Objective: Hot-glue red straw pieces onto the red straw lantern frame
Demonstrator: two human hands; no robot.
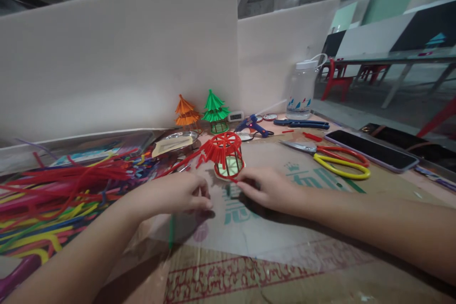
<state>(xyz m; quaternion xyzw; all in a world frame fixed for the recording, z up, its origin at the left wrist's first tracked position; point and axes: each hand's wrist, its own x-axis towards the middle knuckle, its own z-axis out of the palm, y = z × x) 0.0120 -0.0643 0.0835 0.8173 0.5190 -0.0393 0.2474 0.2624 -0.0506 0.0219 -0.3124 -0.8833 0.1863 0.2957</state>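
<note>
A small red pavilion model (225, 148) with a spoked, fringed roof, brown posts and a pale green round floor stands in the middle of the table. My right hand (267, 187) is closed at its lower right, thumb and forefinger pinching the red rim at the base. To the left of the model, my left hand (185, 192) hangs low over the plastic sheet, fingers curled in and tips close together. Whatever lies between those tips, if anything, I cannot make out. Behind are an orange model (187, 113) and a green model (214, 113), both with tiered roofs.
Colourful fuzzy craft stems (71, 185) pile up on the left. A metal plate (194, 137) and a blue glue gun (253, 126) sit behind. On the right lie scissors (342, 161), blue-handled pliers (301, 124) and a phone (370, 149); a water bottle (301, 90) stands behind.
</note>
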